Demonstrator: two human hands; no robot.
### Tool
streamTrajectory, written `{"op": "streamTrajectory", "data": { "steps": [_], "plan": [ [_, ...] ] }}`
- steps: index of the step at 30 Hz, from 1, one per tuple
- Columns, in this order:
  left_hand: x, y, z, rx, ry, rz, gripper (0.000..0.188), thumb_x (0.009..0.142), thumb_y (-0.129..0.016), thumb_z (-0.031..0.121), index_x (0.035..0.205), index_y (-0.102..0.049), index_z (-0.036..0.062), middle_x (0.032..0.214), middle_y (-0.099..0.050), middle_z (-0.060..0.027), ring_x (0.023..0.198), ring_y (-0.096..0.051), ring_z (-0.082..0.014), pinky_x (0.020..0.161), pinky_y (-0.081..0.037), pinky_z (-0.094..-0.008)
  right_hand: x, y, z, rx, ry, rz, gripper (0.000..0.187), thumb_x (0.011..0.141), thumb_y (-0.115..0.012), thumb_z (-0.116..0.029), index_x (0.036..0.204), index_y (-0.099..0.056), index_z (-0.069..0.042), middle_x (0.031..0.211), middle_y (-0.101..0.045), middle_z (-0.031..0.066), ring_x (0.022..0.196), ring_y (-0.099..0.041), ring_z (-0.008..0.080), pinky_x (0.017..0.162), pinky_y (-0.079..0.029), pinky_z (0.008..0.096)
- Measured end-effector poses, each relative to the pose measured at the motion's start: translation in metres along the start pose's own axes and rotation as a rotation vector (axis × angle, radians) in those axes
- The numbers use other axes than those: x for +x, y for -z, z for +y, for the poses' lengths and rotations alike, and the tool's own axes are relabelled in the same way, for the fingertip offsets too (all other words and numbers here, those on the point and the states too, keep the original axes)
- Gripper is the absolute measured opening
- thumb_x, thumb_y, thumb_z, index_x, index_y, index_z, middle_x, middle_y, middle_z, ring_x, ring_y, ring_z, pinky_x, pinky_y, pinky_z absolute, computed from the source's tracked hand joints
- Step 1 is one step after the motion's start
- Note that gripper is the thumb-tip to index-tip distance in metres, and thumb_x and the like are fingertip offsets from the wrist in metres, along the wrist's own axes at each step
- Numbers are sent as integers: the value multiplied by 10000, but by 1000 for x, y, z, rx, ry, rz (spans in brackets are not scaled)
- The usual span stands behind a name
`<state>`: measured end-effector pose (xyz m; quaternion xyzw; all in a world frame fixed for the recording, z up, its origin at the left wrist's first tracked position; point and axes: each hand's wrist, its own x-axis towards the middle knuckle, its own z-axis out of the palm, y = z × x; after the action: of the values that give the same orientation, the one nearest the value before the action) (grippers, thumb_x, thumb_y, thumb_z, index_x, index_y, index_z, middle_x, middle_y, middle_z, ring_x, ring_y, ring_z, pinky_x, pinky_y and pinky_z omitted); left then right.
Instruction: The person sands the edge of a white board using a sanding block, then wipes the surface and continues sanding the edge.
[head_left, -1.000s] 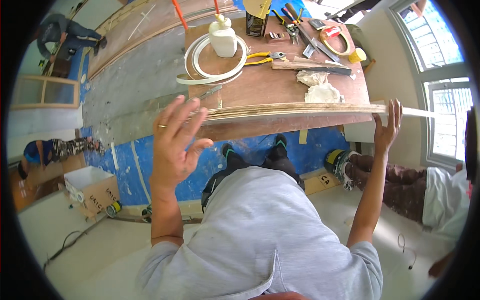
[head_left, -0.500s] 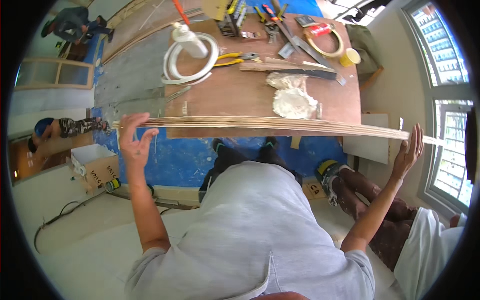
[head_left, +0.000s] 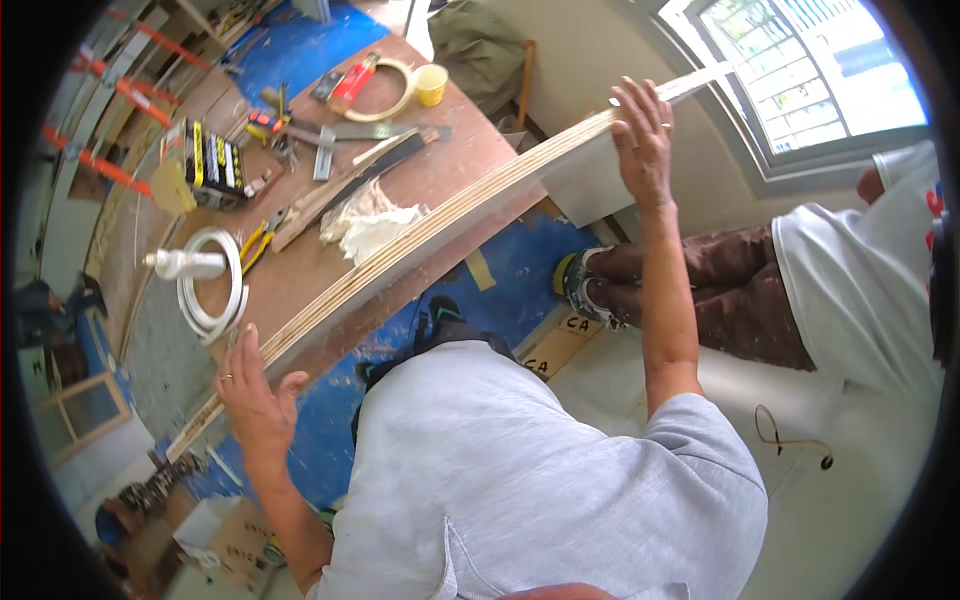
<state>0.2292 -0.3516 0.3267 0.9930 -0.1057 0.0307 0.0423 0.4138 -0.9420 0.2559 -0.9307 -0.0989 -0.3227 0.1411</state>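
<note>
A long plywood board (head_left: pixel 440 217) with a layered edge and a pale face runs slantwise in front of me, over the near side of the work table. My left hand (head_left: pixel 258 395) is at its near left part, fingers against the edge and thumb spread away. Toward the far right end, my right hand (head_left: pixel 645 140) grips the board with its fingers laid over the top edge. The undersides of both grips are hidden. Just beyond the board, a crumpled white cloth or paper (head_left: pixel 375 232) lies on the table.
The brown table (head_left: pixel 440 100) bears pliers (head_left: pixel 262 240), coiled white edging (head_left: pixel 240 290), a white bottle (head_left: pixel 190 264), a tape roll (head_left: pixel 400 85) and a yellow cup (head_left: pixel 431 84). A person (head_left: pixel 700 260) stands close at right, near the window (head_left: pixel 800 70). Blue sheeting (head_left: pixel 350 400) covers the floor.
The view has turned to the right. The board, level across the view before, now slants up to the right; both hands stay on it.
</note>
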Motion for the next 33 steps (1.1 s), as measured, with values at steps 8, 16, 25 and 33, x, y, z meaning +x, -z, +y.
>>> {"op": "streamTrajectory", "data": {
  "steps": [8,16,25,33],
  "plan": [
    [46,-8,88,93,-100,12,875,944,-751,403,1681,-353,149,1586,-483,-191,1416,-481,-406,1197,-328,-566,-37,-9,-116,80,147,-166,706,901,-796,-396,1538,-570,-191,1662,-483,6,1606,-324,273,1332,-166,553],
    [78,-12,92,-193,-168,118,573,890,-824,198,1392,-608,27,1197,-699,-208,1114,-657,-426,943,-488,-523,-36,-15,-171,215,365,-132,716,869,-824,-456,1513,-592,-247,1604,-539,-16,1551,-412,207,1330,-167,551],
    [95,-29,73,-290,-150,277,377,789,-890,79,1100,-705,-24,980,-745,-203,907,-698,-421,773,-533,-484,36,12,-93,156,212,-316,544,723,-881,-554,1110,-771,-188,1067,-693,-22,1209,-615,202,1145,-344,465],
    [39,-9,-6,-324,10,179,381,783,-858,-25,1136,-715,-40,938,-735,-193,856,-671,-385,790,-542,-449,26,-21,-177,371,282,-214,542,661,-906,-530,1035,-777,-160,1027,-682,-3,1169,-634,198,1053,-388,440]
  ]
}}
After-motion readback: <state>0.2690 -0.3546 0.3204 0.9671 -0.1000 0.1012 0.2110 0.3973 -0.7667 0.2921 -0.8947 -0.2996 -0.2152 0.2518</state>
